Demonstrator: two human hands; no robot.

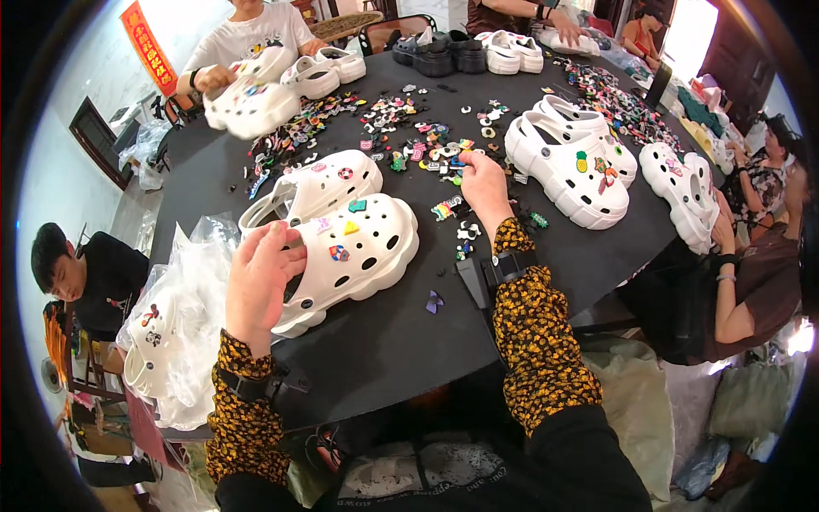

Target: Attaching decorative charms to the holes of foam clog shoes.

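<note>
Worktop: black (367, 367), in a pale-walled room where several people sit around it.
Front clog: white, under the left hand (260, 277), its body (367, 247) running from the heel at lower left to the toe at upper right; a few charms sit in its upper.
Left fingers: curled at the clog's opening, the hand against its near left side; whether they grip firmly, I cannot tell.
Right fingers: bunched at the near edge of a charm pile (444, 155); the tips look close together, but I cannot tell whether a charm is between them.
Clog from right hand: the right hand (488, 192) is beyond the toe and to its right, so the clog lies leftward and nearer the wearer; the left hand is much the nearer one.
Between: bare worktop and loose charms, with a purple charm (434, 301) on the near side.
Behind: a second white clog (328, 188), close against the front one.
Left side: a clear bag (192, 341) crowding the left wrist.
Right side: a white pair (572, 192), near the right hand.
Across: a co-worker (260, 43) holding a white clog (256, 115); dark shoes (435, 55) farther back.
</note>
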